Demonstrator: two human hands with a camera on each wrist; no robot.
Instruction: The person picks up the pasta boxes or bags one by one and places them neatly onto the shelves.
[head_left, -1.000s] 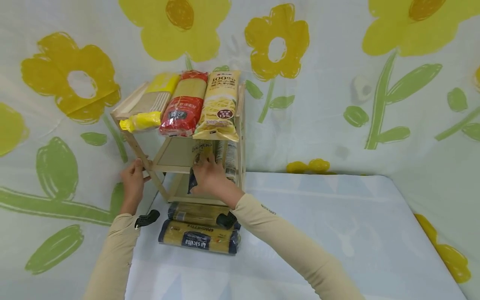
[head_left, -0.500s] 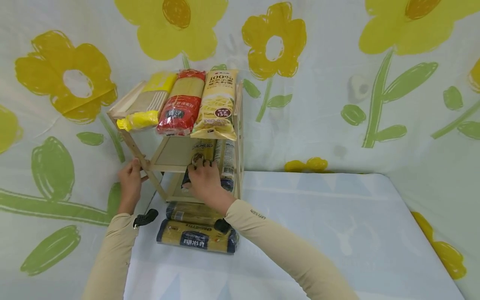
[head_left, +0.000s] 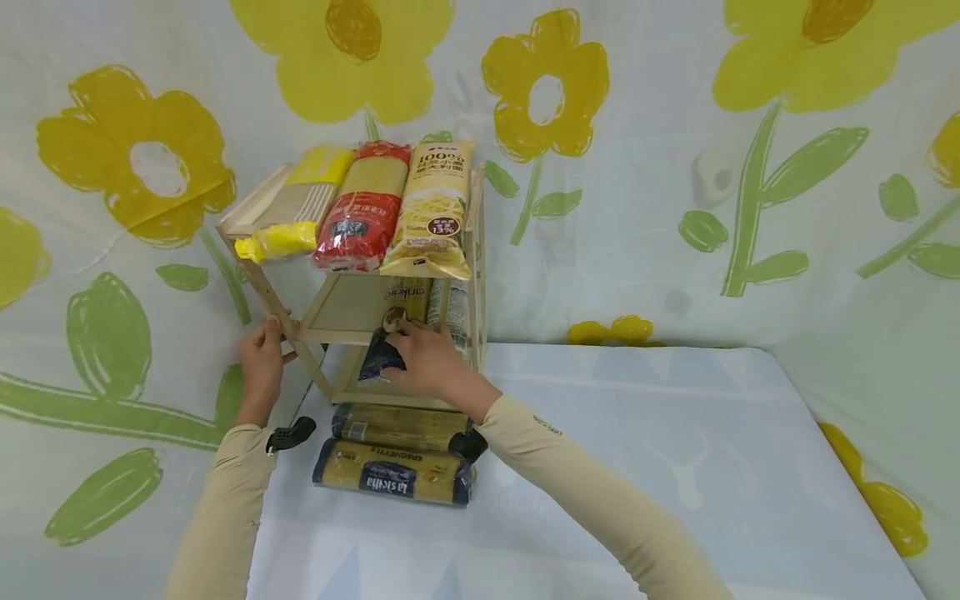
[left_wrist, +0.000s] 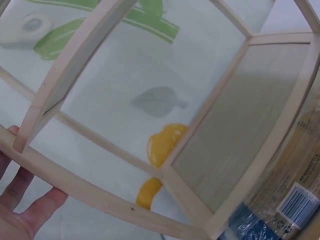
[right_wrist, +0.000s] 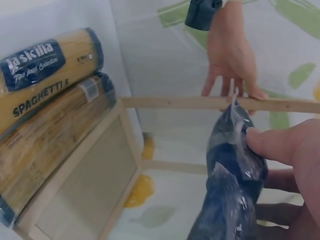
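Observation:
My left hand (head_left: 260, 367) grips the left wooden side post of a small three-tier rack (head_left: 390, 402); in the right wrist view its fingers reach round the strip. My right hand (head_left: 431, 360) holds a spaghetti pack (head_left: 381, 358) by its dark blue wrapped end, which juts out from the middle shelf. In the right wrist view the thumb lies on the crinkled blue film (right_wrist: 235, 165), with the other fingers along the side. Beside it on that shelf lies another pack with a printed label (head_left: 450, 312), partly hidden behind the right hand and the post.
On the top shelf lie a yellow noodle pack (head_left: 300, 200), a red one (head_left: 363, 208) and a cream one (head_left: 431, 208). Two spaghetti packs, one behind (head_left: 401, 427) and one labelled la sicilia (head_left: 390, 473), lie on the table (head_left: 600, 467) before the rack. Flowered cloth hangs behind.
My right hand has drawn down and shifted round the pack's end, uncovering more of its printed top and blue wrapper. The left hand keeps its grip on the post.

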